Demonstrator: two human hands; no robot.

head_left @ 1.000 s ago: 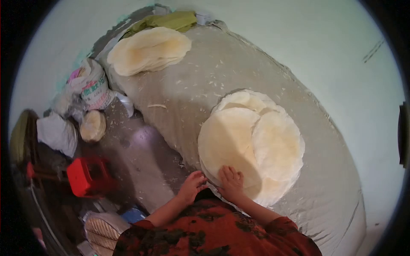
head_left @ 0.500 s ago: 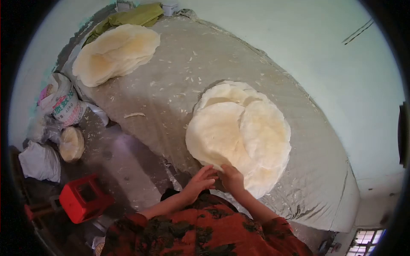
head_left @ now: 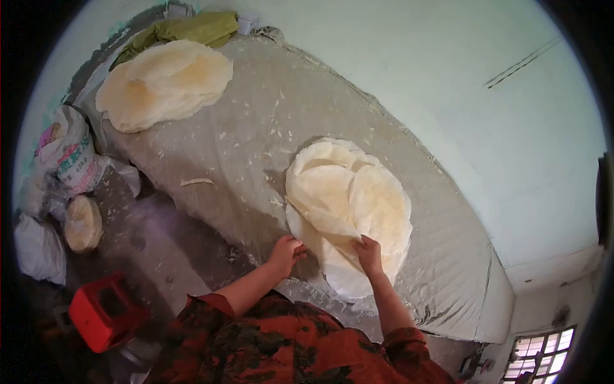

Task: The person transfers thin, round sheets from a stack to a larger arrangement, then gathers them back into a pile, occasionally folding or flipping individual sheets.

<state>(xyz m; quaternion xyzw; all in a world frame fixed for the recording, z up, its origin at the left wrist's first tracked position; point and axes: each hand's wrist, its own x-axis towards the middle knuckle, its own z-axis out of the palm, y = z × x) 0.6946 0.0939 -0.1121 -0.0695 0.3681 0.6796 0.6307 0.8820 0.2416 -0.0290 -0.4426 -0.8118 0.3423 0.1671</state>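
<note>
A pile of thin, pale round sheets (head_left: 384, 205) lies on the cloth-covered surface in front of me. My right hand (head_left: 369, 255) pinches the near edge of the top sheet (head_left: 323, 192), which is lifted and folded inward. To the left of the pile, my left hand (head_left: 286, 254) is closed, its fingertips pressed together near the sheets' edge; whatever it may hold is too small to make out.
A second pile of sheets (head_left: 166, 83) lies at the far left beside green cloth (head_left: 198, 29). Small scraps dot the grey cover (head_left: 256, 128). Lower left are a printed sack (head_left: 77, 157), a white bag (head_left: 39, 249), a round bundle (head_left: 83, 224) and a red stool (head_left: 105, 313).
My hands have moved apart, the right one to the right with the sheet's edge, the left one leftward, off the pile. The top sheet's near edge is now raised and folded.
</note>
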